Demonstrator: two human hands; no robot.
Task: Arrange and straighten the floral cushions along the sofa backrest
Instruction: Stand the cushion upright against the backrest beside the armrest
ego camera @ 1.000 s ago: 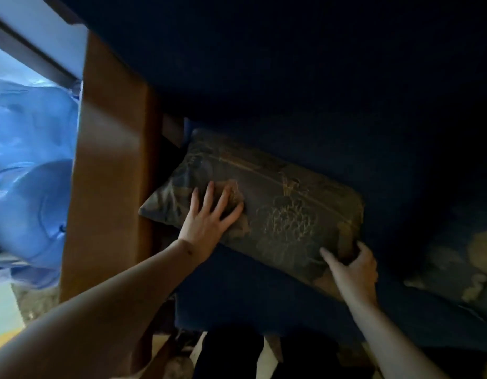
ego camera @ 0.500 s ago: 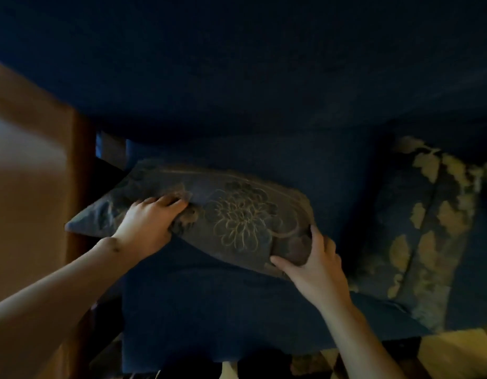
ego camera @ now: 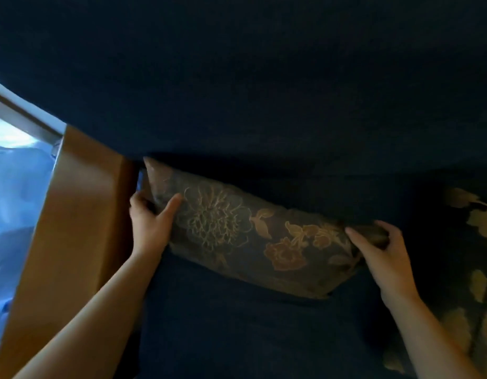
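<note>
Floral cushion [ego camera: 264, 242] at the left end of a dark blue sofa, resting on the seat [ego camera: 236, 329] against the foot of the backrest [ego camera: 264, 91], its left end tucked in beside the wooden armrest [ego camera: 78, 214]. The left hand [ego camera: 149, 222] holds the cushion's left end, thumb on the front face and fingers wrapped behind; the right hand [ego camera: 384, 250] is clamped on the right-hand corner, so each grip is closed on the cushion. The long axis runs along the sofa, from upper left to lower right in the picture, with the embroidered flower face turned outward toward the viewer. The cushion appears to lean rather than stand squarely, though the dim light makes this uncertain. Judged progress: this cushion is placed but not yet squared up; a second floral cushion [ego camera: 477, 255] at the right edge, only partly in view, seems to await attention.
</note>
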